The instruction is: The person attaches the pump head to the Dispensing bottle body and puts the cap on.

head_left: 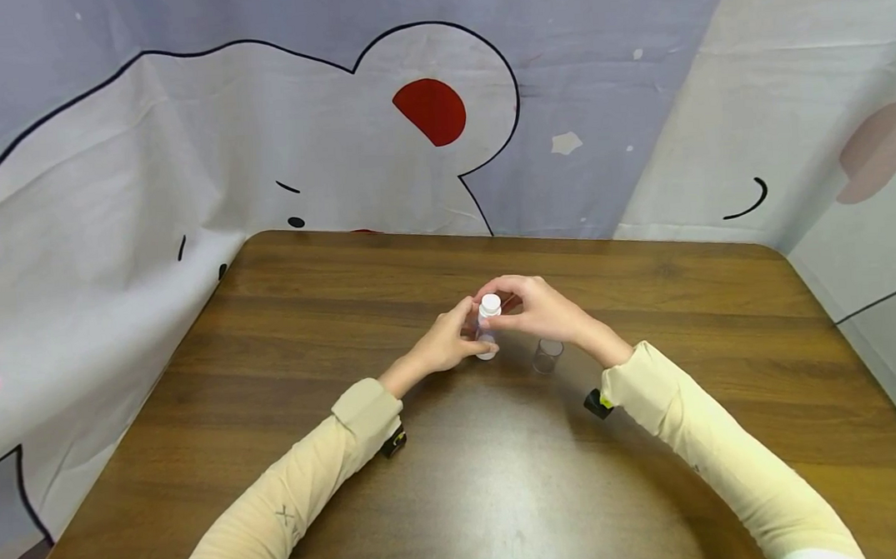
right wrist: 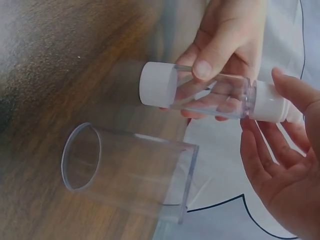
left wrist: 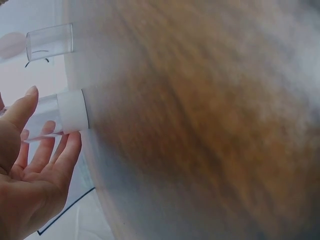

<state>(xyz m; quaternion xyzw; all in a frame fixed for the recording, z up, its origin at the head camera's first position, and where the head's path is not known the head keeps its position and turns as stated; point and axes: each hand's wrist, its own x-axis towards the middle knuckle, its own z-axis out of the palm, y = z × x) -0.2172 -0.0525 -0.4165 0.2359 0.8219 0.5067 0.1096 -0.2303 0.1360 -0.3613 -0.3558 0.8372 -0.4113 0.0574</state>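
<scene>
A small clear bottle (right wrist: 230, 106) with a white base (right wrist: 157, 85) and a white top (right wrist: 269, 102) is upright between my hands. Whether it rests on the table or hovers just above is hard to tell. My left hand (head_left: 442, 342) holds its clear body, thumb on one side and fingers round the other. Around the white top my right hand (head_left: 545, 313) curls, thumb on one side and fingertips on the other. A clear plastic cylinder (head_left: 547, 357), like a cover, stands on the table just right of the bottle, below the right wrist; neither hand touches it.
The brown wood-grain table (head_left: 465, 495) reaches back to a printed curtain (head_left: 321, 135) and has rounded far corners. Small dark devices are strapped under both wrists, one beneath the left cuff (head_left: 367, 408) and one beneath the right cuff (head_left: 640, 379).
</scene>
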